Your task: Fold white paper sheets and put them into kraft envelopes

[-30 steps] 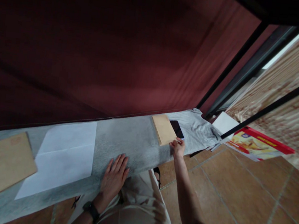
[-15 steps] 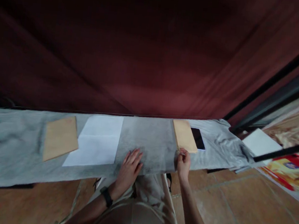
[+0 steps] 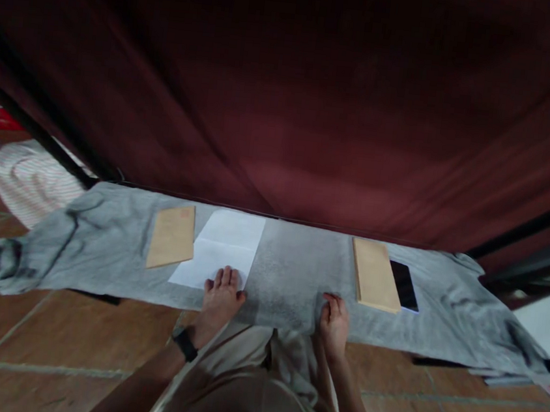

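L hand [image 3: 220, 297] flat on paper [image 3: 221, 247]

We are seeing a dim, soft-focus scene: the far red curtain [image 3: 286, 102] is darkening upward, and the edges are bending wide-angle.

Looks like a home room: terracotta floor tiles [image 3: 45, 339], maroon curtain [image 3: 284, 115] at 12 o'clock, grey cloth-covered bench [image 3: 296, 280].
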The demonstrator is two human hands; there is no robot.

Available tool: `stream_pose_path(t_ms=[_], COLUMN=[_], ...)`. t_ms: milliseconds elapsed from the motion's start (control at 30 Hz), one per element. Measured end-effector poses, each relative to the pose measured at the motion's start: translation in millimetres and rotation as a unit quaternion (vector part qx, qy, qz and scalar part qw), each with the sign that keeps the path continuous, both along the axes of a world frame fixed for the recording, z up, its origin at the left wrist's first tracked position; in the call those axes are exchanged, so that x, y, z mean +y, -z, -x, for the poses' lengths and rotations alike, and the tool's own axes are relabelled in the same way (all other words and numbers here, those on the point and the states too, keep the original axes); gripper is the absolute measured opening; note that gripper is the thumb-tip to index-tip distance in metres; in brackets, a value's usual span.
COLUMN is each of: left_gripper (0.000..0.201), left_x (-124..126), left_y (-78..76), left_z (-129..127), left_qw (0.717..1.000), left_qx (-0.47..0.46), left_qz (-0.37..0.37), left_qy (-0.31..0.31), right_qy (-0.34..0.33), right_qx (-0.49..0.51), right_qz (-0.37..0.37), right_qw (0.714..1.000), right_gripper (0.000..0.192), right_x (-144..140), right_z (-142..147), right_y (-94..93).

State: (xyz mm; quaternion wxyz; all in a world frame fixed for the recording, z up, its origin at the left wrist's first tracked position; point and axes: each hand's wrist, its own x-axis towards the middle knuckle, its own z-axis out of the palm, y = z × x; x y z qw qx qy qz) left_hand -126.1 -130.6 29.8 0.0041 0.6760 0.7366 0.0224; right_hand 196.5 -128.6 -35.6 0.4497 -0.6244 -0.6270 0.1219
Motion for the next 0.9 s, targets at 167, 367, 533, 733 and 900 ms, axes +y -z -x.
stream_pose_path(t_ms=[167, 367, 533, 733, 900], left_gripper=[0.049, 0.041, 0.030, 0.024, 0.021], left_x=[4.5, 18.2, 3.9, -24.3, -29.0], left_y=[-18.3, -39.4, -42.2, -29.6, -23.9], left_z=[3.1, 8.2, -34.2, -106.3, -121.1], left_qw=[0.999, 0.997, 0.975, 0.942, 0.925], left_qx=[-0.002, 0.002, -0.035, -0.086, -0.169], left_qz=[0.036, -0.004, -0.051, -0.053, -0.026], left_qy=[0.035, 0.072, 0.213, 0.321, 0.340], right_qy=[-0.005, -0.009, -0.039, -0.178, -0.226], right_qx=[-0.004, -0.003, 0.030, 0.051, 0.039], right_qz=[0.000, 0.002, 0.019, 0.035, 0.044], right_qw=[1.000, 1.000, 0.999, 0.982, 0.972], right_gripper=[0.031, 0.032, 0.037, 0.063, 0.042], right_x=[-2.0, -0.7, 2.6, -1.4, -6.2], right_z=[2.7, -1.4, 8.2, 37.1, 30.3], right_y=[-4.9, -5.8, -13.0, -25.0, -26.1])
